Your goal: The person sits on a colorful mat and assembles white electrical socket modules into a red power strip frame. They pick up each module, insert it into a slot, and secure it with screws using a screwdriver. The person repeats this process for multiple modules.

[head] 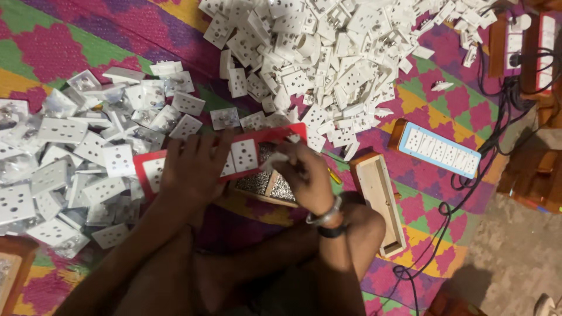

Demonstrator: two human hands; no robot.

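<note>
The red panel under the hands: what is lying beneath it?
Beneath the red panel a wooden box shows, with small shiny parts inside. The left hand and right hand cover the rest.

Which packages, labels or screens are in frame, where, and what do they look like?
No screens or readable labels.
Clear plastic packets: left heap, each over a white socket, crinkled and shiny.
Wooden box: right of right hand, long, open, pale inside.
Red panel: under left hand, long, holding white sockets.
</note>
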